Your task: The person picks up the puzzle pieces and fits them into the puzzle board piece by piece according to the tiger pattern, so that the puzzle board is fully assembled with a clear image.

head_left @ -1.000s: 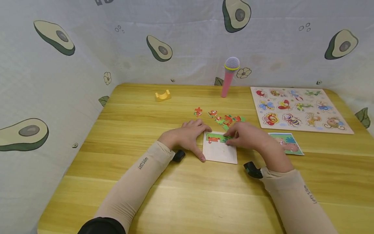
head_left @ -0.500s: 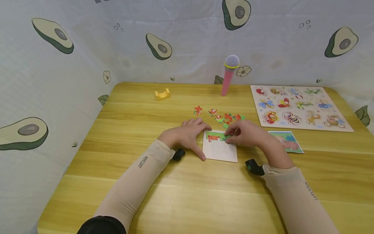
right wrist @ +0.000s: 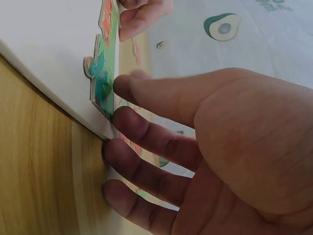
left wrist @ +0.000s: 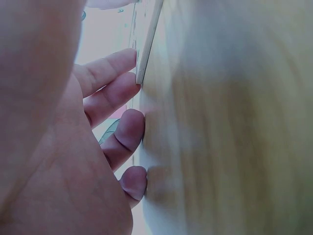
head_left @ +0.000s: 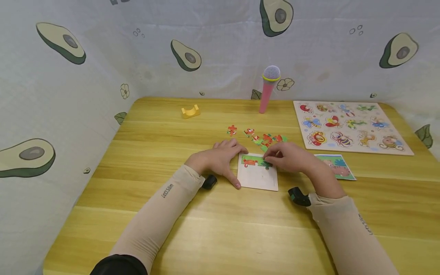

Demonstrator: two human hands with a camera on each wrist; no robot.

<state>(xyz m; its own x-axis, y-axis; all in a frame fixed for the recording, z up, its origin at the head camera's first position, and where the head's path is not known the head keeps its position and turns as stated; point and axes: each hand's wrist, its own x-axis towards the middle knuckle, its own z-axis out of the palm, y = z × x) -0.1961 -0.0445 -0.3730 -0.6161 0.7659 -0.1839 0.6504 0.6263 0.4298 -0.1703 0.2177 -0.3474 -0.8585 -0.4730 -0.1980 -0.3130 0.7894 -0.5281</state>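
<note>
A white puzzle board (head_left: 257, 179) lies flat on the table, with joined green and orange jigsaw pieces (head_left: 250, 162) along its far edge. My left hand (head_left: 220, 158) is spread at the board's left side, thumb near the front corner. In the left wrist view its fingertips (left wrist: 131, 128) reach the board's edge and the tabletop. My right hand (head_left: 290, 157) is over the far right corner. Its thumb and fingertips touch the edge of a green jigsaw piece with a dark leaf (right wrist: 101, 81), which lies on the board in the right wrist view.
Several loose jigsaw pieces (head_left: 267, 139) lie beyond the board. A picture card (head_left: 342, 168) lies right, partly behind the right wrist. Farther back are a pink toy microphone (head_left: 266, 95), a yellow arched block (head_left: 190, 112) and a wooden insect board (head_left: 354, 130).
The right thumb and fingers have shifted slightly toward the board's far edge, uncovering more of the green jigsaw piece. My left hand keeps its place.
</note>
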